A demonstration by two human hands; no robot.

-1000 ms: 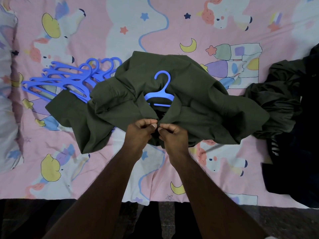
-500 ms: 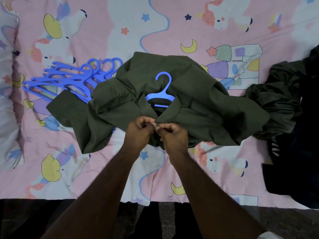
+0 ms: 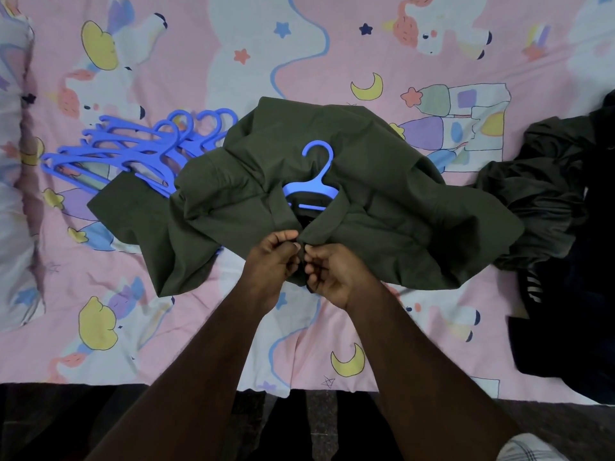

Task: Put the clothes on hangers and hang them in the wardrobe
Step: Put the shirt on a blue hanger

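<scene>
Olive-green shirt point(image 3: 382, 221) lies crumpled and spread across the middle of the bed, on a pink bedsheet point(image 3: 432, 327) printed with unicorns, moons and stars. A blue hanger point(image 3: 312, 191) sits inside its neck opening, the hook sticking out over the cloth toward the far side while the shoulders are hidden under the fabric. Both collar flaps fold outward, and the front edges meet at the near side of the collar.

There the left hand point(image 3: 271, 261) and the right hand point(image 3: 332, 271) are close together, almost touching, each with fingers curled and pinching a front edge of the shirt just below the collar. Whether a button is between them cannot be told.

To the left, a stack of more blue hangers point(image 3: 133, 151) lies on the sheet, its near end tucked under the shirt's sleeve. To the right, a heap of dark clothes point(image 3: 549, 211) rests at the edge of the bed, touching the shirt's other sleeve. A pale pillow point(image 3: 13, 161) shows along the left border. Dark floor point(image 3: 66, 427) runs below the bed's near edge.
</scene>
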